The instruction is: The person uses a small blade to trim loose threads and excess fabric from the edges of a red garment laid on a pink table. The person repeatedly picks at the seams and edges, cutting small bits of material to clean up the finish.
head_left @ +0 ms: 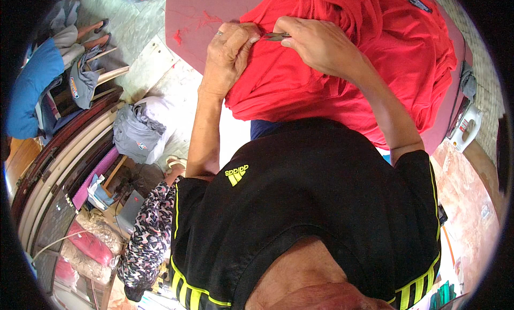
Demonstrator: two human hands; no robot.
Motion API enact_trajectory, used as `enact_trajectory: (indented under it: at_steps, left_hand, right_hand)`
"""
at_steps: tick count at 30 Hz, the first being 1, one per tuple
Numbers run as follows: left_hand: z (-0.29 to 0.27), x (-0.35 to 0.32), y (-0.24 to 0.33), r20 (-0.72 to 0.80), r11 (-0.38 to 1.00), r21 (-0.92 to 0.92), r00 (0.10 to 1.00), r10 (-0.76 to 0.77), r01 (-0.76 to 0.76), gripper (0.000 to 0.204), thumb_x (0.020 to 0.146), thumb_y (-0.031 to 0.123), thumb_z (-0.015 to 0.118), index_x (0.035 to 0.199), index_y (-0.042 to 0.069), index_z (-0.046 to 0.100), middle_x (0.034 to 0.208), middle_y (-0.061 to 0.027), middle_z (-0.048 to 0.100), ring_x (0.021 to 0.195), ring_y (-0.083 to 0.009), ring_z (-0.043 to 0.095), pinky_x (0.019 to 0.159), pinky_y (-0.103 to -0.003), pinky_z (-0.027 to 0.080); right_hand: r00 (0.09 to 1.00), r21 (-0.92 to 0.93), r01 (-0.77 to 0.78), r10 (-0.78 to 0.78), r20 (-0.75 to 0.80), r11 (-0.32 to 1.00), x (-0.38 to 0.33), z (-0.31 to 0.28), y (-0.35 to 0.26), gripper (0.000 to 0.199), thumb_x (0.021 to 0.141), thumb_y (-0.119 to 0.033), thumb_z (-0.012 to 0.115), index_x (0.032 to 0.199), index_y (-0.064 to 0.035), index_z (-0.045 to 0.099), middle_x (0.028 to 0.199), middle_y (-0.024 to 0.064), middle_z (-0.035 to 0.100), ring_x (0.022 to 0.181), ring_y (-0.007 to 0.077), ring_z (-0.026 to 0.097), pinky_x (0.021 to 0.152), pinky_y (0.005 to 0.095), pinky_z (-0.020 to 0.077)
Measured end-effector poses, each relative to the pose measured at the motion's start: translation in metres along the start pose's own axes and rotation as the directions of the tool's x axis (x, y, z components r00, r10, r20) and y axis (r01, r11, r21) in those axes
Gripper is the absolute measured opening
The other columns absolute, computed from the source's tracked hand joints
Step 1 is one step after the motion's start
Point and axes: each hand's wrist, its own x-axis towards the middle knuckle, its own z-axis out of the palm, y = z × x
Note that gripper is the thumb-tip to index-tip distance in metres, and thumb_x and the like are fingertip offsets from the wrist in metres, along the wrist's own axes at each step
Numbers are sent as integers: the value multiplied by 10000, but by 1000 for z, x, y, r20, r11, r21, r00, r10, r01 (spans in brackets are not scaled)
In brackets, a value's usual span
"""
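Note:
A large red cloth garment (342, 90) lies heaped and folded over a mauve-topped table (187, 13) in front of me. My left hand (230, 52), with a ring on one finger, pinches the left edge of this red garment. My right hand (321, 45) is closed around small dark thread snips (276, 36). Their tips point left and come close to the left fingertips, over the cloth. Whether the blades touch the fabric is too small to tell. Loose red threads (206, 20) are scattered on the tabletop left of the hands.
At the table's right edge stands a white iron (467, 129), below a grey cloth (467, 81). Grey garments (140, 132) hang or lie to the left, beside long stacked boards (69, 149). A person in a patterned top (152, 230) is at lower left, another in blue (32, 90) farther up.

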Motion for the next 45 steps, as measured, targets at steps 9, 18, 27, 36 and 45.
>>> enact_trajectory:
  at_steps: [9,18,27,36,45]
  left_hand:
    - [-10,7,5,111,1000,21,994,-1,-1,156,818,-38,659,959,29,649,956,-119,693,919,-345,635,819,-409,524]
    - [-2,2,0,39,973,-178,989,-144,149,82,906,-20,621,970,28,639,932,-118,694,860,-281,661,820,-356,537]
    - [-36,-29,1,46,818,-320,870,-490,478,123,926,26,641,1048,30,633,1072,-93,685,897,-145,637,754,-249,508]
    - [-22,40,17,334,936,-283,936,-110,210,372,782,56,786,1131,49,656,1114,-65,646,847,-144,574,705,-278,474]
    - [-1,35,6,344,869,-380,921,-184,316,200,837,52,755,986,-14,640,836,-39,541,681,-107,468,595,-278,394]
  right_hand:
    - [999,9,49,-49,5,999,6,3,2,176,966,-213,559,1013,-45,532,939,183,670,895,398,668,725,521,516]
    - [998,33,63,-63,6,997,3,5,4,172,958,-220,571,1027,-64,550,943,160,675,912,382,673,731,517,518]
    - [977,71,125,-110,-183,990,-12,18,9,226,843,-84,692,1062,-64,642,992,119,693,885,303,694,731,390,550]
    - [973,613,-98,206,-107,784,-18,3,15,138,856,-99,741,965,-53,669,717,-12,589,659,76,558,601,273,445]
    - [962,272,95,-18,-271,958,2,-1,4,157,868,-163,747,949,-56,667,711,-36,560,658,34,504,585,250,416]
